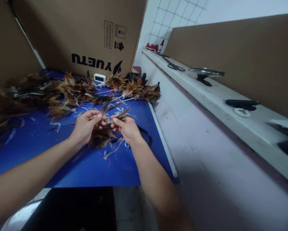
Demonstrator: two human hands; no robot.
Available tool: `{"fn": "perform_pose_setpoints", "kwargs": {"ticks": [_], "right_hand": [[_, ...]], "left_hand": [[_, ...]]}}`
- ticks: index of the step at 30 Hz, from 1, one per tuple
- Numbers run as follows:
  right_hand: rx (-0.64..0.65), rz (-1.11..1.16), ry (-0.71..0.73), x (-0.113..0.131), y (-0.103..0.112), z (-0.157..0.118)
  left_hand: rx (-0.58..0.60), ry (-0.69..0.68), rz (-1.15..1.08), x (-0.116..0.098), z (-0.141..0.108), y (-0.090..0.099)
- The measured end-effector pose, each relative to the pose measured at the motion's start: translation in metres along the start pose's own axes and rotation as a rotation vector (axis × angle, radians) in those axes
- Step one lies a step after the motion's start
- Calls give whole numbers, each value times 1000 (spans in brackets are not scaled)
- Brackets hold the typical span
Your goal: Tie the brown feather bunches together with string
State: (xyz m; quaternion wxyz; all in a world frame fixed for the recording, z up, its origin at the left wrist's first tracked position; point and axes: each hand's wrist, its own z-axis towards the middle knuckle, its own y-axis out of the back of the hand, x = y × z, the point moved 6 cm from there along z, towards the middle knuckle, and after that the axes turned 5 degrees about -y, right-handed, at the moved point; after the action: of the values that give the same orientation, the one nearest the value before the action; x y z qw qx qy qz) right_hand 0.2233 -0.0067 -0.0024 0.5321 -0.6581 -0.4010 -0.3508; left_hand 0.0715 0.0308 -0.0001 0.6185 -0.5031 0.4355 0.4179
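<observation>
Both hands are close together above the blue tabletop [124,166]. My left hand [87,125] pinches dark, thin feathers [107,106] between thumb and fingers. My right hand [127,126] is closed on a few brownish feathers [122,115], its fingertips almost meeting those of the left. Below the hands lies a small pile of brown feathers [102,138]. A whitish strip and red thread [107,157] rest on the table just in front of it.
Brown feather bundles [139,89] spread along the table's back, beside a small white digital display [100,78]. Large cardboard boxes [86,29] stand behind. On the ledge [220,93] at right are scissors [175,66], a round metal-rimmed object [206,72] and a black tool [242,103].
</observation>
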Motion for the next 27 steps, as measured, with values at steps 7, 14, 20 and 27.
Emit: {"fn": "perform_pose_setpoints", "kwargs": {"ticks": [7, 14, 20, 27], "right_hand": [[5, -58, 34, -1, -4, 0], [14, -46, 68, 0, -7, -3], [-14, -15, 54, -3, -8, -2], [-28, 69, 30, -8, -7, 1]], "left_hand": [[-11, -22, 57, 2, -4, -3], [-15, -122, 152, 2, -4, -2], [16, -168, 216, 2, -7, -4], [10, -177, 244, 3, -9, -6]]}}
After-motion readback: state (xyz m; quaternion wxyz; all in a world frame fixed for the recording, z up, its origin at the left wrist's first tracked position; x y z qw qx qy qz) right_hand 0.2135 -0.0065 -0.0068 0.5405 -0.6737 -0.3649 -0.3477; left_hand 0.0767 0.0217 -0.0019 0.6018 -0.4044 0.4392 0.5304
